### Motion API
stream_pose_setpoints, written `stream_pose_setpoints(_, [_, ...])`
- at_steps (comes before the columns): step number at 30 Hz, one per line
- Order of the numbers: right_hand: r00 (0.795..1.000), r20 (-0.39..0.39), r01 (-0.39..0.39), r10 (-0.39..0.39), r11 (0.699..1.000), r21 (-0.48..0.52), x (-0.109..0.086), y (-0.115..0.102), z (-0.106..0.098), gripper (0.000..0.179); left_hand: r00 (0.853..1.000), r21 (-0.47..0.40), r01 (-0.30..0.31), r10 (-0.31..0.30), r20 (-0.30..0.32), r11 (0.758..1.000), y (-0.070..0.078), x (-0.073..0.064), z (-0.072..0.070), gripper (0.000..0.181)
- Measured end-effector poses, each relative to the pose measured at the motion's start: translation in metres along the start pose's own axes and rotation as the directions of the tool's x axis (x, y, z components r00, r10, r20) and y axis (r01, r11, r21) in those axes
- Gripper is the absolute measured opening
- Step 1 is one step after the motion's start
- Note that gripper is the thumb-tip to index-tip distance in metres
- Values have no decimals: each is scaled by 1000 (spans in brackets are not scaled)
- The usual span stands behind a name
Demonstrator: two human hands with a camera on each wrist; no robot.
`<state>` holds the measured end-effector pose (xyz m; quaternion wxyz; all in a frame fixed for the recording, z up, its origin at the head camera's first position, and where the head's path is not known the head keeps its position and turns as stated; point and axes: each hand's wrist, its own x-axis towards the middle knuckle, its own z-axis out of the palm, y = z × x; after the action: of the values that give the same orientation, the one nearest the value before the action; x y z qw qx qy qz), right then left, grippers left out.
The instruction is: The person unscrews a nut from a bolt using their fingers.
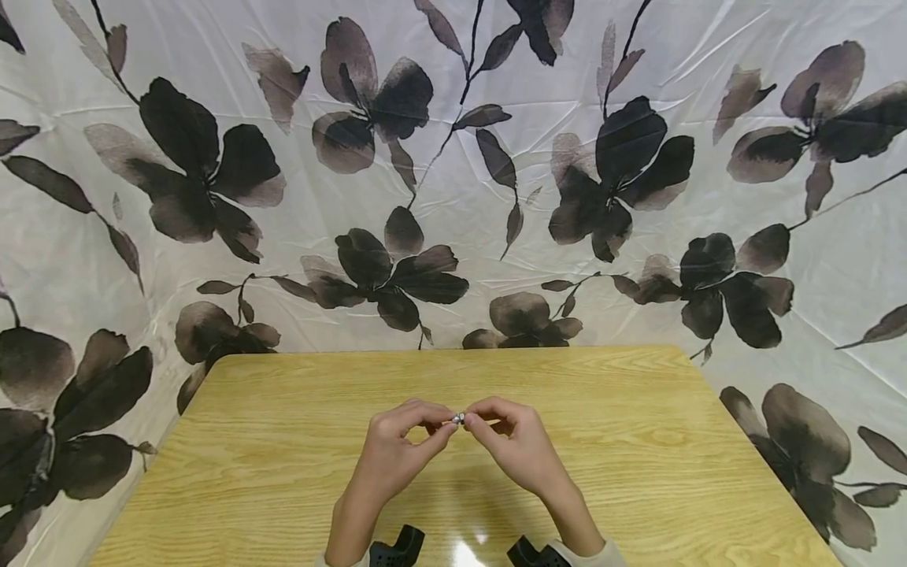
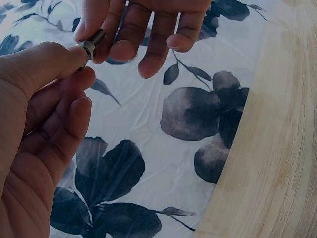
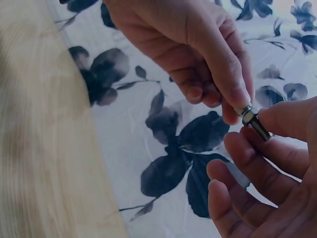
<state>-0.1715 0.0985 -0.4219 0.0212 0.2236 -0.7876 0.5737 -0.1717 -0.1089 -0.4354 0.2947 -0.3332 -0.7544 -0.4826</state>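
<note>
Over the middle of the table, both hands hold a small metal bolt [image 1: 459,418] between them. In the right wrist view a hex nut [image 3: 249,118] sits on the bolt near its head, and the threaded shank [image 3: 261,130] points toward the right palm. My left hand [image 1: 400,445] pinches the head end with thumb and index finger, covering part of it. The thumb and index finger of my right hand [image 1: 516,445] pinch the bolt around the nut and shank. The right hand's other fingers [image 2: 157,47] are loosely bent, away from the bolt.
Beneath the hands lies a light wood-grain table [image 1: 283,488] with rounded far corners. A white cloth [image 1: 496,228] with dark flowers hangs behind it and along both sides. Black wrist devices [image 1: 397,547] show at the lower edge of the head view.
</note>
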Motion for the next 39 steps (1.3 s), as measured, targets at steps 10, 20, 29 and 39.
stream_pose_setpoints(10, [998,-4,60,-60,998,18,-2,-1,1,17,1000,19,-4,4,3,1000,0,-1,0,23])
stream_pose_setpoints(20, [992,-44,122,-119,991,59,-3,-1,2,22,1000,27,-19,19,5,999,-1,0,-1,24])
stream_pose_setpoints(29, [997,-65,-39,40,999,7,0,1,1,22,998,-31,-66,66,-17,997,-1,1,1,24])
stream_pose_setpoints(39, [1000,-23,-7,8,1000,11,0,2,0,22,996,-27,-88,88,-12,996,-2,2,1,24])
